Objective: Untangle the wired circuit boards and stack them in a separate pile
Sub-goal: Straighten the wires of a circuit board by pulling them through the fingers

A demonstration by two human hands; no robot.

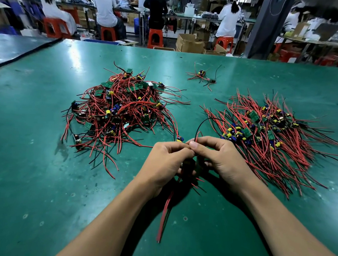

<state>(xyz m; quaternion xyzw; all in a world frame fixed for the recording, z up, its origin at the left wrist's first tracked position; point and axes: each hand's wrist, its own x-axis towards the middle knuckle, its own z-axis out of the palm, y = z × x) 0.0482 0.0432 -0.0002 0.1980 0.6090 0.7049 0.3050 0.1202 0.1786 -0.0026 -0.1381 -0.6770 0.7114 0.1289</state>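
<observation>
Board (180, 139) held: left hand (165, 161), right hand (221, 161) | tangled heap (121, 108) left | pile (267, 132) right

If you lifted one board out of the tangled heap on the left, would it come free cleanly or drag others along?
Probably it drags neighbours: in the tangled heap the red wires loop through each other. The wires seem floppy; the strands below the left hand hang limp. The held board looks light, small beside the fingers.
</observation>
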